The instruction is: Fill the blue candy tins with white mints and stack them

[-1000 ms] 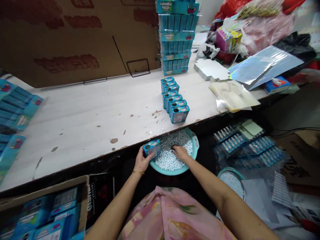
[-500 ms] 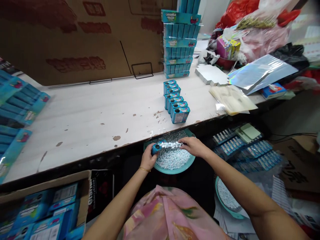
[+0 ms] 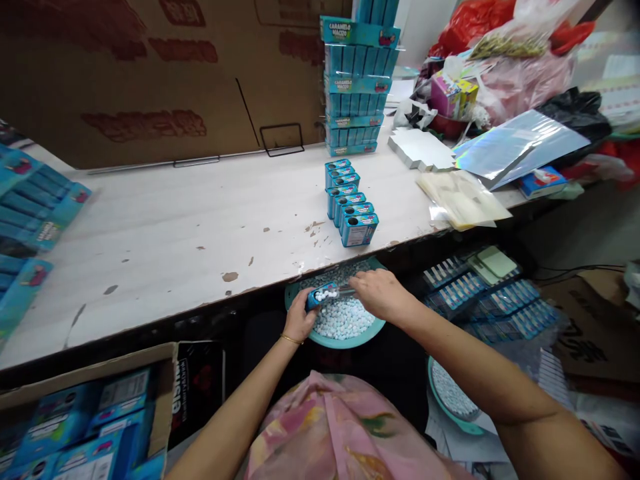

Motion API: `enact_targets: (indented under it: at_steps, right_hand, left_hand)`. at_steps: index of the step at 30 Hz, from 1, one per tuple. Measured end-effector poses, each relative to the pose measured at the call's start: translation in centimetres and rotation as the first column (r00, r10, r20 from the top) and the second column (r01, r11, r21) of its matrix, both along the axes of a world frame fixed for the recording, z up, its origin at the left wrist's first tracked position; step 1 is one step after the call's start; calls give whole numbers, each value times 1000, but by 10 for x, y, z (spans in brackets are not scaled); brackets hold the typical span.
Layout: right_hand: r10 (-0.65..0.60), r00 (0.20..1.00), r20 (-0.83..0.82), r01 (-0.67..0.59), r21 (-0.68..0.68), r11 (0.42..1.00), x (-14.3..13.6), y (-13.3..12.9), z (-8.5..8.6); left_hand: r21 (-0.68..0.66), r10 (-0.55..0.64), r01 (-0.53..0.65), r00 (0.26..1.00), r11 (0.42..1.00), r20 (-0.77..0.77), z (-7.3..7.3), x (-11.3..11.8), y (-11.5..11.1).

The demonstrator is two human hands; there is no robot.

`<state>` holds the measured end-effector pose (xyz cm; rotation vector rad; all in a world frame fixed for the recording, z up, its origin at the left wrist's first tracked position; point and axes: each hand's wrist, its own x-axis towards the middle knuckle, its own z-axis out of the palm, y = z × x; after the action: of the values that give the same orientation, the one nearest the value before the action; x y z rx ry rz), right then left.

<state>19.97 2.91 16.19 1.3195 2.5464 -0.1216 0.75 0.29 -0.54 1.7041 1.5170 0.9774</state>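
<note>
A small blue tin (image 3: 313, 300) is gripped by my left hand (image 3: 300, 319), tilted over a teal basin (image 3: 345, 345) of white candies (image 3: 346, 320). White candies show at the tin's open top. Against that opening lies a clear scoop (image 3: 345, 292), its other end in my closed right hand (image 3: 376, 291). Behind the basin, several blue tins (image 3: 360, 230) stand in a row on the white table (image 3: 250, 227).
Stacked blue display boxes (image 3: 353, 87) stand at the back beside a large cardboard box (image 3: 165, 80). An open carton (image 3: 167, 387) is at lower left. Plastic sleeves (image 3: 463, 200) lie on the right. A second candy basin (image 3: 453, 393) sits low at right.
My right hand has moved left and tipped the scoop at the tin. The candies that lay along the scoop are now at the tin's opening. The view has shifted slightly.
</note>
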Motion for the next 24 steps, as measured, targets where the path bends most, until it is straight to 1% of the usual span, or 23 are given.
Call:
enact_targets:
  at_steps: [2,3,5,7,9,11,13,14,16,18,19,21,22,24]
  right_hand:
    - [-57,998,-3,57,-33,998,23,2,-13]
    - [-96,995,0,96,-59,994,35,4,-23]
    - [-187,982,12,187,-125,974,55,7,-50]
    - [-282,959,23,281,-195,940,60,9,-82]
    - [-344,939,16,336,-255,907,47,9,-114]
    - [-366,930,-22,344,-291,893,22,8,-141]
    - [-386,920,-74,346,-313,884,-4,7,-162]
    - [-400,911,-101,349,-326,879,-14,7,-169]
    - [-426,892,-152,354,-352,867,-22,7,-177]
    - [-441,877,-192,349,-376,858,-15,8,-178]
    - [-447,869,-213,346,-385,856,-8,8,-176]
    - [-467,839,-279,338,-404,850,11,9,-165]
    - [-476,819,-320,331,-414,848,20,10,-157]
    - [-479,781,-400,307,-423,853,36,11,-135]
  left_hand:
    - [-22,25,-24,999,999,44,-3,-4,0]
    - [-29,39,-37,997,999,64,-4,-6,-1]
    - [-42,62,-58,994,997,95,-6,-10,-1]
    - [-43,69,-64,991,997,116,-6,-13,-2]
    - [-42,72,-67,989,997,128,-5,-14,-2]
    - [-43,87,-82,988,996,129,-4,-14,-2]
    - [-56,107,-101,987,993,124,-1,-15,-4]
    - [-63,119,-112,985,992,126,0,-16,-4]
    - [-73,145,-135,979,988,143,2,-21,-7]
    - [-75,173,-163,972,984,158,4,-28,-9]
    - [-74,187,-177,969,981,162,5,-31,-9]
    - [-67,204,-196,965,978,161,5,-36,-11]
    - [-61,210,-203,964,977,161,5,-37,-11]
    - [-46,215,-210,963,977,163,5,-36,-11]
